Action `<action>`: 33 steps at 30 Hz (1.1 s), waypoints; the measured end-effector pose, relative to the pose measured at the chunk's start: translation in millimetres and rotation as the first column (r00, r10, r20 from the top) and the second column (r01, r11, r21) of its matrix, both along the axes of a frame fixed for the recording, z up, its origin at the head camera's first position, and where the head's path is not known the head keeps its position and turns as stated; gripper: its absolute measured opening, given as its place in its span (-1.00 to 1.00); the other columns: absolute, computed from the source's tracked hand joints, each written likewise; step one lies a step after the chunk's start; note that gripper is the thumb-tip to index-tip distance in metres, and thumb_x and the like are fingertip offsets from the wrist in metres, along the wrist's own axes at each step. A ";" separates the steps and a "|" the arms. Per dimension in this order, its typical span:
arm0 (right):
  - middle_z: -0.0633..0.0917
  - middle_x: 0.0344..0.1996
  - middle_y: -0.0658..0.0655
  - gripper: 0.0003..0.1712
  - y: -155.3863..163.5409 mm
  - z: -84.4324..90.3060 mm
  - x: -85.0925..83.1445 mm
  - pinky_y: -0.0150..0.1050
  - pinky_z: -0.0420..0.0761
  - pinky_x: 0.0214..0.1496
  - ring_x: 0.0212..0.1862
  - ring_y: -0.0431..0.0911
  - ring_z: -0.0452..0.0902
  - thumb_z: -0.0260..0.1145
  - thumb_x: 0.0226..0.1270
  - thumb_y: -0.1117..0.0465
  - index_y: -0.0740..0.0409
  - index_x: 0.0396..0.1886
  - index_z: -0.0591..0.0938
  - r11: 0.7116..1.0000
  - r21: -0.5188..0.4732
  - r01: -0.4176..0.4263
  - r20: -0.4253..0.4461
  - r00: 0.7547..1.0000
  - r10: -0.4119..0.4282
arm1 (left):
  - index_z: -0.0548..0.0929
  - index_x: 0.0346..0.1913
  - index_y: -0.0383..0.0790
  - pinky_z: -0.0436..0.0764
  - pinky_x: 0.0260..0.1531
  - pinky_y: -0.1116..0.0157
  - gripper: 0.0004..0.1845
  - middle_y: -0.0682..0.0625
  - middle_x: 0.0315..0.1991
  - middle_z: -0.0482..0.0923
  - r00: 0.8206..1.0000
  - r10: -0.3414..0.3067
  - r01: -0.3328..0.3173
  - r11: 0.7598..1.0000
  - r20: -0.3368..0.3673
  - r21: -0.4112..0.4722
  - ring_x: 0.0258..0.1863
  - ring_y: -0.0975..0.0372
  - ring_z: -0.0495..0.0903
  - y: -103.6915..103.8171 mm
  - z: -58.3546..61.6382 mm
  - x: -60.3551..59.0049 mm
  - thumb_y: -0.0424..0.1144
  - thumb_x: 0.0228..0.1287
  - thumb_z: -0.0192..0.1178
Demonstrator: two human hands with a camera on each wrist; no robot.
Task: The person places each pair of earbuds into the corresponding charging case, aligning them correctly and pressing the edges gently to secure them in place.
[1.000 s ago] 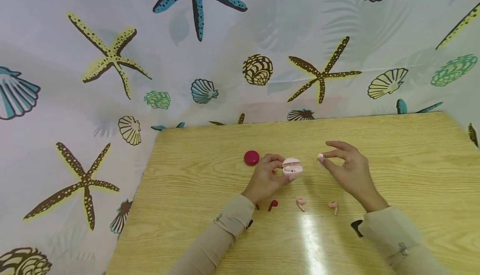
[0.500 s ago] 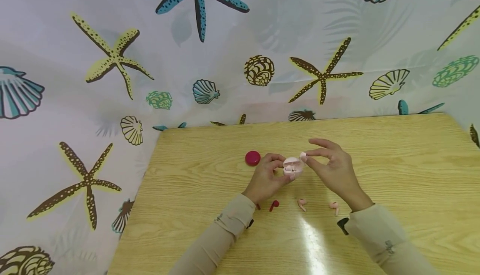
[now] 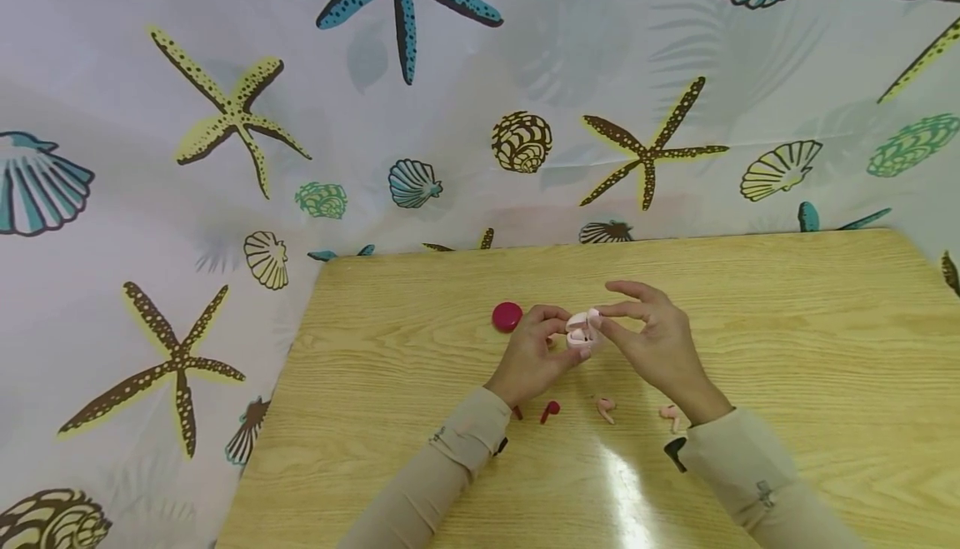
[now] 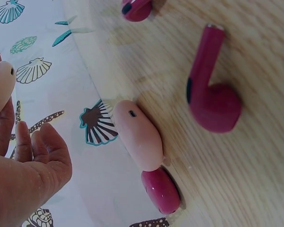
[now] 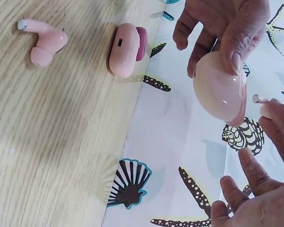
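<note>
My left hand grips a pale pink earbud case, its lid standing up. Something small and pale with a dark spot shows inside the case. Thumb and index finger of my right hand pinch a pale pink earbud right at the case's right side; the other fingers are spread. In the right wrist view the metal-tipped stem of this earbud points toward the case. The left wrist view shows only the back end of the held case beside the left fingers.
Behind the left hand lie a crimson case and a closed pink case. Toward the front, crimson earbuds and two pink earbuds, one in the middle and one farther right, lie on the wooden table. A patterned curtain hangs behind.
My right hand has moved left with the pinched earbud, from well apart to right at the open case. The left hand keeps its hold on the case, almost still.
</note>
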State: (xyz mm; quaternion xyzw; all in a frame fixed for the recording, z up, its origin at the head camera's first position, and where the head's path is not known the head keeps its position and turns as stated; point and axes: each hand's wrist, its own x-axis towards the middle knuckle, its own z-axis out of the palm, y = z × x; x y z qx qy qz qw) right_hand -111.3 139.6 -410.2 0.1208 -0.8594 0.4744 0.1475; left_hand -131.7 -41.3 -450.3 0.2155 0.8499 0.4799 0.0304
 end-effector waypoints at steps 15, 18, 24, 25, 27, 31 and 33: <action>0.62 0.11 0.22 -0.85 -5.3 -5.4 -0.6 -0.02 0.58 -0.03 0.24 0.17 0.42 0.40 0.16 0.30 0.25 -0.27 0.76 0.999 0.042 0.008 -0.020 1.000 -0.007 | 0.69 -0.17 -0.31 0.60 0.06 0.02 -0.74 -0.06 0.12 0.44 0.999 0.007 -0.010 0.999 0.053 0.051 0.14 0.12 0.42 -1.6 1.2 -1.3 -0.18 0.20 0.31; 0.62 0.10 0.20 -0.85 -5.3 -6.1 -0.2 -0.34 0.56 -0.07 0.23 0.16 0.43 0.41 0.15 0.30 0.24 -0.27 0.77 0.999 0.049 0.007 -0.032 0.999 -0.005 | 0.69 -0.16 -0.29 0.61 0.06 0.06 -0.74 -0.04 0.13 0.44 0.999 0.007 -0.009 0.999 0.050 0.041 0.14 0.14 0.43 -1.8 1.4 -1.2 -0.15 0.21 0.30; 0.62 0.11 0.20 -0.84 -5.5 -7.1 0.1 -0.66 0.42 -0.15 0.23 0.16 0.42 0.41 0.15 0.30 0.25 -0.26 0.76 1.000 0.025 -0.003 -0.019 1.000 0.003 | 0.69 -0.15 -0.30 0.60 0.07 0.08 -0.72 -0.04 0.13 0.44 0.999 0.004 -0.006 0.999 0.053 0.039 0.14 0.14 0.42 -1.6 0.4 -1.1 -0.15 0.22 0.30; 0.62 0.11 0.20 -0.84 -5.4 -7.4 0.0 -0.64 0.45 -0.18 0.23 0.16 0.42 0.41 0.16 0.30 0.25 -0.26 0.76 1.000 0.021 -0.005 -0.017 1.000 0.005 | 0.69 -0.15 -0.31 0.60 0.07 0.07 -0.72 -0.05 0.13 0.44 0.999 0.003 -0.005 0.999 0.053 0.040 0.14 0.14 0.42 -1.5 0.2 -1.2 -0.15 0.22 0.30; 0.62 0.11 0.20 -0.84 -5.3 -7.8 -0.3 -0.63 0.47 -0.20 0.23 0.16 0.42 0.41 0.15 0.30 0.25 -0.26 0.76 1.000 0.023 -0.004 -0.012 1.000 0.004 | 0.69 -0.15 -0.31 0.60 0.07 0.07 -0.72 -0.05 0.13 0.44 0.999 0.002 -0.004 0.999 0.053 0.043 0.14 0.14 0.42 -1.5 0.2 -1.2 -0.16 0.21 0.30; 0.61 0.12 0.19 -0.83 -4.8 -9.0 -0.5 -0.58 0.49 -0.19 0.24 0.15 0.42 0.42 0.15 0.29 0.25 -0.26 0.76 0.999 0.035 -0.003 -0.009 1.000 0.003 | 0.69 -0.15 -0.31 0.60 0.07 0.06 -0.73 -0.04 0.13 0.43 0.998 0.002 -0.005 0.999 0.058 0.047 0.14 0.14 0.42 -1.6 0.3 -1.3 -0.17 0.21 0.30; 0.61 0.13 0.18 -0.83 -4.5 -9.7 -0.3 -0.58 0.49 -0.19 0.25 0.13 0.41 0.42 0.14 0.29 0.25 -0.26 0.76 0.999 0.041 -0.002 -0.006 1.000 0.002 | 0.69 -0.15 -0.30 0.60 0.07 0.06 -0.73 -0.04 0.13 0.43 0.998 0.002 -0.005 0.999 0.062 0.048 0.15 0.14 0.42 -1.8 0.3 -1.2 -0.16 0.21 0.30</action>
